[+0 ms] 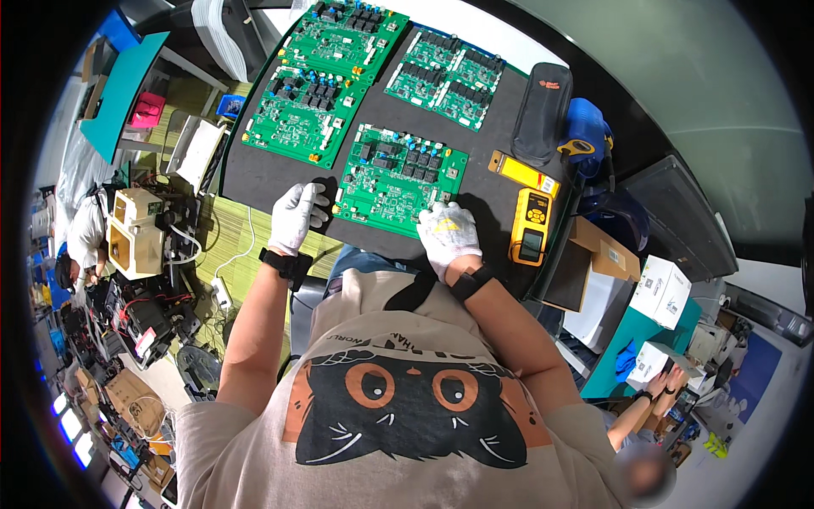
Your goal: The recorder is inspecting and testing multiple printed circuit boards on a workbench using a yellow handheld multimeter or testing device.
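Observation:
A green circuit board [398,180] with black relays and small blue parts lies on the dark mat near the front edge. My right hand [449,237], in a white glove, has its fingers curled over the board's near right corner. My left hand [297,219], gloved too, is just left of the same board, apart from it. Its fingers are loosely bent and spread, with nothing visible in them. Farther off at the left are a second green board [298,114] and a third green board [343,41] beyond it.
A panel of smaller green boards [445,78] lies at the back of the mat [267,180]. To the right are a black zip case [543,110], a yellow handheld meter [531,227], a yellow flat pack [524,174] and a blue object [585,136]. Another person's hands [666,383] touch a white box.

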`<state>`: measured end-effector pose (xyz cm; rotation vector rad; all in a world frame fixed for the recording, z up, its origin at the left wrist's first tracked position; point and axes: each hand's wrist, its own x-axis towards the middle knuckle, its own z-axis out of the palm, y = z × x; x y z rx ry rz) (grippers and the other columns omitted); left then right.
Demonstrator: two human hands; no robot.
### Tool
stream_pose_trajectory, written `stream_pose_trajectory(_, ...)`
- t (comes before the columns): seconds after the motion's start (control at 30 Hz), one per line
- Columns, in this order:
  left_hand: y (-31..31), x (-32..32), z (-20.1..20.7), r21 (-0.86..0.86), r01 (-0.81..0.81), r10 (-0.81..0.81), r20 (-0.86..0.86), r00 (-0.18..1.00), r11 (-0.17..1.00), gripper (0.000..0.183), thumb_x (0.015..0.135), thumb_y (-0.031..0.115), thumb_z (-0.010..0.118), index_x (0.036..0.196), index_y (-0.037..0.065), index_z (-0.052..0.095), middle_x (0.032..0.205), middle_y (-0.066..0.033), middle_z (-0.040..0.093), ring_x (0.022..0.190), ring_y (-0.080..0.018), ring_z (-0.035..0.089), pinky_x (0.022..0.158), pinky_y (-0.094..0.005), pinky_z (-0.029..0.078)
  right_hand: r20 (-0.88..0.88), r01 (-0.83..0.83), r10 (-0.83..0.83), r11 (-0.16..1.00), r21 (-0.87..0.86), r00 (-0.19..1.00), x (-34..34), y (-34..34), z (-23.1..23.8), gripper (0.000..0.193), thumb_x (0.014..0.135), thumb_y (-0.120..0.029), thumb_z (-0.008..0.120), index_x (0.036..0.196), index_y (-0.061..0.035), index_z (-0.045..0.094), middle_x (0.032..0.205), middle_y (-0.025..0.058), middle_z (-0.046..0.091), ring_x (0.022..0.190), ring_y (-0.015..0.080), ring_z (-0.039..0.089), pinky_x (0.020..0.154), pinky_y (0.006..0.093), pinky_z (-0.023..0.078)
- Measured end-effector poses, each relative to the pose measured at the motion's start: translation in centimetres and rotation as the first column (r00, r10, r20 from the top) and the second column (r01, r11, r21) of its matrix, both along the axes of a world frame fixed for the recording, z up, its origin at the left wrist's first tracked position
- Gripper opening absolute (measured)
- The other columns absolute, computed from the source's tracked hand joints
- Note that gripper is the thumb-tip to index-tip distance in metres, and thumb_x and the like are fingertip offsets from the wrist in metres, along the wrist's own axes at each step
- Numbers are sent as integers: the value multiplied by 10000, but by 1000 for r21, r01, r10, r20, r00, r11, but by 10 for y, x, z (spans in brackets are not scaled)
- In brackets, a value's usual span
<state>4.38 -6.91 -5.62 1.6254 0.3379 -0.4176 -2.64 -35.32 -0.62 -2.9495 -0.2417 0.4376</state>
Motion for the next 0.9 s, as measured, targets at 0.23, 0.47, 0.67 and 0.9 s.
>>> stream_pose_trajectory(0.23,0,0,0,4,14,-15,13,1000,1000,285,1013,280,573,1076,25,683,830,-46,690,585,-95,609,521,-214,482,39,14,-18,996,93,999,-1,-5,-12,168,904,-227,555,907,-112,677,967,114,653,932,307,624,776,466,488)
stream_pose_trajectory(0.47,2,-1,-2,-4,25,-25,12,1000,1000,304,1016,308,576,1085,31,681,845,-43,690,604,-86,601,537,-222,485,60,56,-71,975,216,996,-5,-15,-12,167,900,-234,566,961,-116,667,1017,124,645,987,328,614,825,473,494)
stream_pose_trajectory(0.67,2,0,-2,-11,27,-27,8,1000,1000,311,1017,310,572,1090,27,678,851,-48,694,606,-89,606,539,-221,487,-18,44,-42,981,188,999,-5,-13,-6,170,898,-211,542,953,-99,658,1033,130,641,1013,328,601,849,473,483)
stream_pose_trajectory(0.9,2,-1,-2,-2,29,-29,17,999,1000,309,1015,314,578,1084,30,679,854,-49,698,607,-85,606,537,-218,485,-11,11,-9,989,144,1000,-4,-7,-9,148,855,-143,527,916,-69,640,1033,146,637,1019,335,591,853,481,474)
